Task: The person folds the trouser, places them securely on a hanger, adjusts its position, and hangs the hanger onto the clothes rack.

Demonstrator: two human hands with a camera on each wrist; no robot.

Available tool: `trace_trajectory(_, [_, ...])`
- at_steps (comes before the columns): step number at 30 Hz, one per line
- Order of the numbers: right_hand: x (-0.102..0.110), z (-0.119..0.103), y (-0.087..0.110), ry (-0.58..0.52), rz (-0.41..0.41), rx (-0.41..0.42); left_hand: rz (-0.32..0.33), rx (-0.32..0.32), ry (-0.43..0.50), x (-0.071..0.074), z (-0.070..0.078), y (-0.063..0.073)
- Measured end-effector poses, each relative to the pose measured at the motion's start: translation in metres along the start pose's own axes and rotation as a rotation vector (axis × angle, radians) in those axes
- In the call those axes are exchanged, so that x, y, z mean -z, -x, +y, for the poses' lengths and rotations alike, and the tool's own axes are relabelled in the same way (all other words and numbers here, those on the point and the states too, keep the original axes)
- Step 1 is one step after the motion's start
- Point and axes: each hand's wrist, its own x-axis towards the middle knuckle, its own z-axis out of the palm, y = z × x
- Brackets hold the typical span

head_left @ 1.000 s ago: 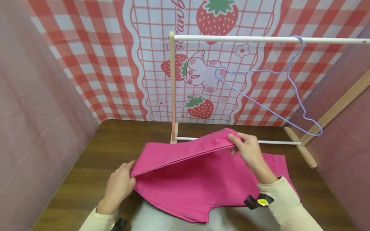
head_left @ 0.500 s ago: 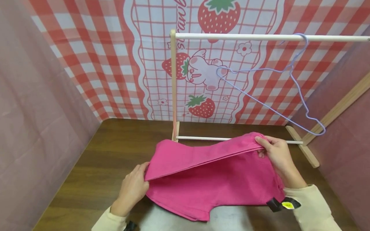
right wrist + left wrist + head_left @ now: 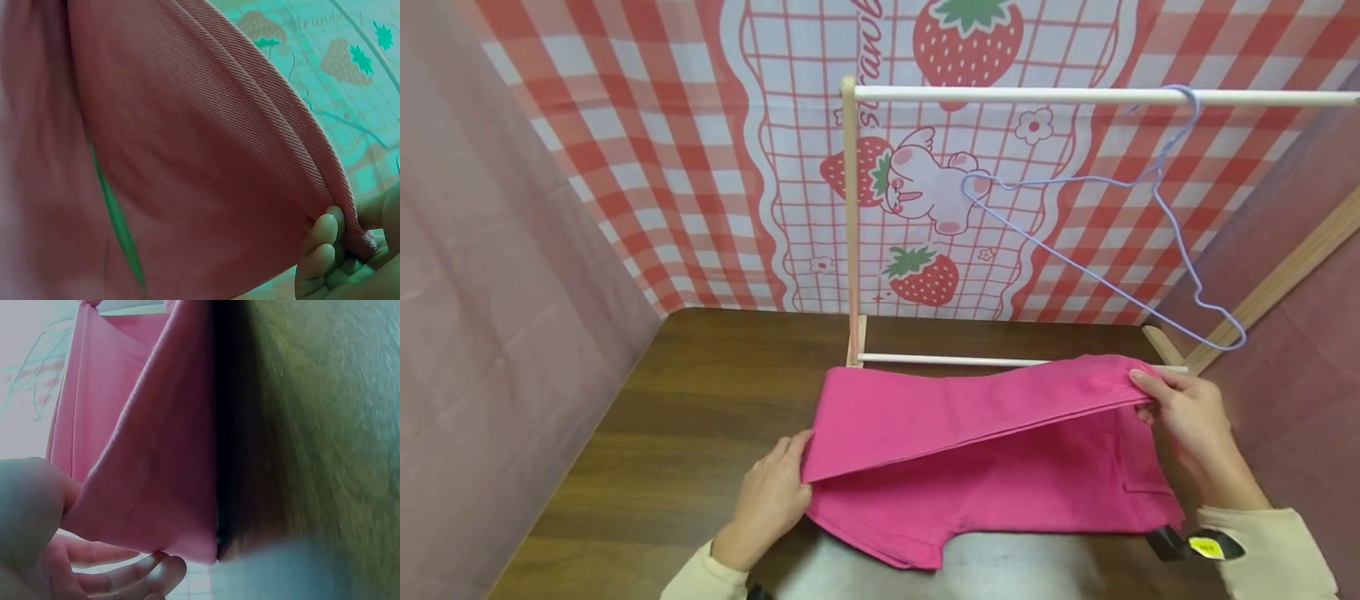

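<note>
Pink twill trousers (image 3: 1015, 492) lie on the wooden table with a leg folded back over them. The folded upper layer (image 3: 925, 417) slants from lower left to upper right. My left hand (image 3: 778, 492) pinches the trousers at the left fold; in the left wrist view its thumb and fingers lie on opposite sides of the cloth. At the far right corner of the upper layer, my right hand (image 3: 1191, 417) holds the edge raised, thumb on top. The right wrist view shows the right fingers (image 3: 322, 240) gripping a stitched hem.
Behind the trousers stands a wooden rack (image 3: 851, 225) with a white top rail (image 3: 1000, 96). A lilac hanger (image 3: 1082, 271) hangs from that rail. Its lower white bar (image 3: 940, 360) runs along the trousers' back edge. Pink curtains (image 3: 497, 292) and a checked strawberry cloth (image 3: 685, 150) surround the table.
My right hand has moved right, drawing the upper layer toward the right end of the trousers. My left hand has shifted right and slightly down, still holding the left fold.
</note>
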Motion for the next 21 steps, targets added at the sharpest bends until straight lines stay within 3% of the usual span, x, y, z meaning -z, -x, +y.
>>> trace_trajectory(4, [0.013, 0.003, 0.004, 0.044, 0.032, -0.027, 0.000, -0.024, -0.013, -0.003, 0.003, 0.002])
trace_trajectory(13, [0.033, -0.001, 0.015, -0.153, 0.099, 0.042, 0.017, -0.069, -0.002, -0.009, 0.008, 0.006])
trace_trajectory(21, [0.034, -0.009, -0.003, -0.077, 0.061, 0.003, 0.023, -0.089, -0.001, -0.011, 0.008, 0.004])
